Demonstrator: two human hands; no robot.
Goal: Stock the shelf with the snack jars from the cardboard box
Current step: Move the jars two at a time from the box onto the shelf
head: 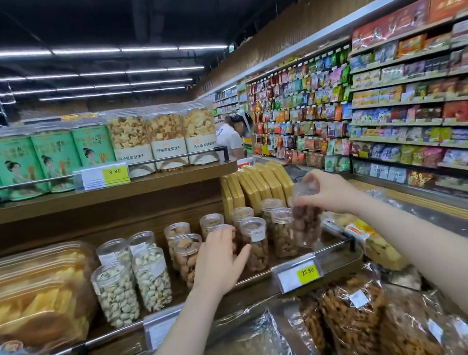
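On the lower wooden shelf (pixel 344 264) stand several clear snack jars with clear lids. My right hand (pixel 327 190) grips the lid of a jar of brown nuts (pixel 306 221), held just above the shelf at the right end of the row. My left hand (pixel 221 257) is wrapped round a jar (pixel 223 228) in the middle of the row, with its thumb against a neighbouring jar of brown snacks (pixel 254 245). Two jars of pistachios (pixel 134 285) stand further left. No cardboard box is in view.
Yellow flat packs (pixel 257 186) stand behind the jars. Bagged snacks (pixel 355 327) lie in a bin below the shelf edge, and price tags (pixel 299 276) clip to its rail. Upper shelf holds green canisters (pixel 18 166) and cookie jars (pixel 164 138). A person (pixel 231 136) stands down the aisle.
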